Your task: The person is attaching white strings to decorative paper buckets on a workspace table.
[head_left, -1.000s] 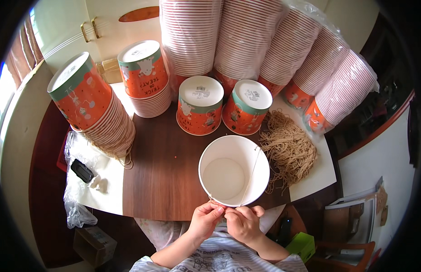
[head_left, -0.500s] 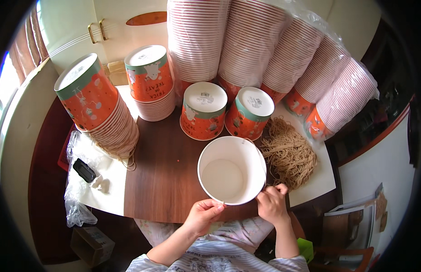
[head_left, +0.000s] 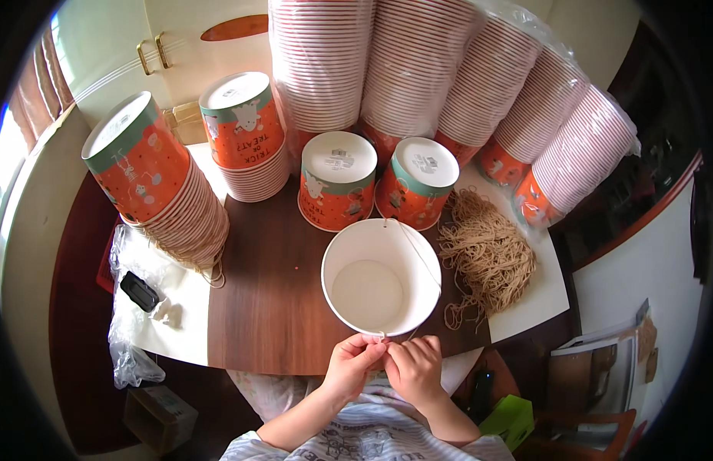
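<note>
A white-lined paper bucket [head_left: 368, 296] stands mouth up near the table's front edge. From its far rim a thin tan cord [head_left: 412, 251] runs across the inside and over the right side. A small bit of cord shows at the near rim, right at my fingertips. There my left hand [head_left: 353, 367] pinches the cord, its fingers closed. My right hand [head_left: 415, 370] is closed beside it, also on the cord, with the fingertips of both hands nearly touching. The fingers partly hide the cord's end. To the right of the bucket lies a loose heap of tan cords [head_left: 491, 257].
Two upside-down orange and green buckets [head_left: 339, 192] stand just behind. Upside-down bucket stacks [head_left: 160, 177] rise at the left, one draped with cords. Tall plastic-wrapped bucket stacks [head_left: 418, 69] line the back. A black tray [head_left: 139, 290] and clear plastic [head_left: 133, 361] lie on the left.
My right hand has come left from the bucket's right side to meet my left hand at the near rim. The bucket has turned slightly, so the cord's far end sits further left.
</note>
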Demonstrator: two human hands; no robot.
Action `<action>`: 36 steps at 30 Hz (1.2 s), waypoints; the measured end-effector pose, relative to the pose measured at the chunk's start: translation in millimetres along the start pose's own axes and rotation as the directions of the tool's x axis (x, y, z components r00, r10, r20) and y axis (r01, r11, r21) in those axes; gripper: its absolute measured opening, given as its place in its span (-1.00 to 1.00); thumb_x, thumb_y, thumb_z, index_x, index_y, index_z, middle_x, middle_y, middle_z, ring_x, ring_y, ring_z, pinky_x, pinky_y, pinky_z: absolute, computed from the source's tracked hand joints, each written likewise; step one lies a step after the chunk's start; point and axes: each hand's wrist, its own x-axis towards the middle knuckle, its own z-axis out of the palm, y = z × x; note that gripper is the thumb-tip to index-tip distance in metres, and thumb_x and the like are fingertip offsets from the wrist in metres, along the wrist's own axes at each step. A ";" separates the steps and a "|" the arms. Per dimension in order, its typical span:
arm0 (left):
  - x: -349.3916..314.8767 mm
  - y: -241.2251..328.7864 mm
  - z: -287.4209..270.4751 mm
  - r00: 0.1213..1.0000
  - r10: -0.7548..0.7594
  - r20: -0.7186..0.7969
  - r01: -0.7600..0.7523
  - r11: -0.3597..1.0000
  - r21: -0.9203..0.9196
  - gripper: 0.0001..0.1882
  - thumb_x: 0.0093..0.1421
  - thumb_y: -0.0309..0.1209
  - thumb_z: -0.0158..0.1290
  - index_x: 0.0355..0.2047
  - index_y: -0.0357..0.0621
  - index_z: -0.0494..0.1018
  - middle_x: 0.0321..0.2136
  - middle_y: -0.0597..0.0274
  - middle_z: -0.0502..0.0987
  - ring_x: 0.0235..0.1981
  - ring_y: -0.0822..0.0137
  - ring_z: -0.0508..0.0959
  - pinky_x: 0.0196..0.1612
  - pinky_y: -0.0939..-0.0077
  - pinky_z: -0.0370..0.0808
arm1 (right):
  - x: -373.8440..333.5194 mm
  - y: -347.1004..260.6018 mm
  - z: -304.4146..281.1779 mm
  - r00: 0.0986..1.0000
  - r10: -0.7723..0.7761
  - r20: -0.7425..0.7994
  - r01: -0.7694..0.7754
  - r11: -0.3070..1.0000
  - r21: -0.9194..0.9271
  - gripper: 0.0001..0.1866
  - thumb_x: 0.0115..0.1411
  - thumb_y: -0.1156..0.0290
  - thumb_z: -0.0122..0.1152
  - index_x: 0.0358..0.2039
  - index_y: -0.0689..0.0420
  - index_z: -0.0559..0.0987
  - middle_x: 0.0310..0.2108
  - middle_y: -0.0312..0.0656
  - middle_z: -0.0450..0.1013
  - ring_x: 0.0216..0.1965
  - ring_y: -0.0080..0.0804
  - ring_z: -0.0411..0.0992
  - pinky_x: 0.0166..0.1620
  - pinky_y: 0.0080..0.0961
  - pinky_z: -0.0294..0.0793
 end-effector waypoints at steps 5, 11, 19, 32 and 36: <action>2.4 -4.1 -15.4 0.997 0.031 0.073 -0.033 0.999 0.029 -0.89 0.16 -0.49 0.00 -0.32 -0.26 0.46 -0.36 0.25 0.52 -0.34 0.47 0.50 -0.27 0.56 0.49 | -0.2 -4.5 5.4 1.000 -0.002 -0.027 0.002 1.000 -0.006 -0.91 -0.08 0.49 0.17 -0.58 0.09 0.42 -0.70 -0.32 0.28 -0.62 -0.38 0.30 -0.38 -0.40 0.21; 1.8 7.0 -4.1 1.000 0.025 0.005 -0.026 0.999 0.048 -0.89 0.16 -0.49 0.00 -0.37 -0.28 0.48 -0.49 0.33 0.49 -0.55 0.58 0.38 -0.50 0.72 0.33 | -2.5 -4.3 4.9 0.999 -0.034 0.002 0.034 0.998 -0.044 -0.90 -0.14 0.53 0.12 -0.61 0.07 0.39 -0.72 -0.33 0.25 -0.62 -0.41 0.28 -0.40 -0.40 0.17; 6.3 16.6 8.3 0.997 0.012 -0.078 -0.008 0.999 0.054 -0.89 0.16 -0.47 0.01 -0.42 -0.26 0.48 -0.65 0.43 0.38 -0.70 0.63 0.18 -0.63 0.76 0.10 | 4.2 -1.9 2.7 0.992 -0.110 0.058 0.115 0.989 -0.098 -0.88 -0.22 0.49 0.09 -0.64 0.01 0.34 -0.74 -0.41 0.21 -0.63 -0.51 0.25 -0.41 -0.45 0.12; 42.4 89.9 -12.9 0.935 0.334 -0.123 -0.216 0.806 0.552 -0.80 0.17 -0.35 -0.04 -0.56 -0.11 0.28 -0.69 0.41 0.32 -0.67 0.60 0.28 -0.62 0.72 0.20 | 2.4 5.9 -36.1 0.998 -0.033 0.056 0.038 0.995 -0.095 -0.81 -0.10 0.35 0.27 -0.46 0.08 0.48 -0.57 -0.33 0.38 -0.52 -0.41 0.37 -0.26 -0.39 0.26; 65.6 116.6 8.3 0.978 0.202 0.044 -0.138 0.478 0.868 -0.74 0.12 -0.26 0.05 -0.51 -0.19 0.31 -0.69 0.36 0.36 -0.66 0.57 0.34 -0.64 0.67 0.26 | 13.9 2.6 -45.5 0.980 -0.101 -0.169 0.113 0.991 0.068 -0.81 -0.12 0.49 0.21 -0.40 0.16 0.49 -0.34 -0.17 0.42 -0.33 -0.27 0.42 -0.19 -0.35 0.38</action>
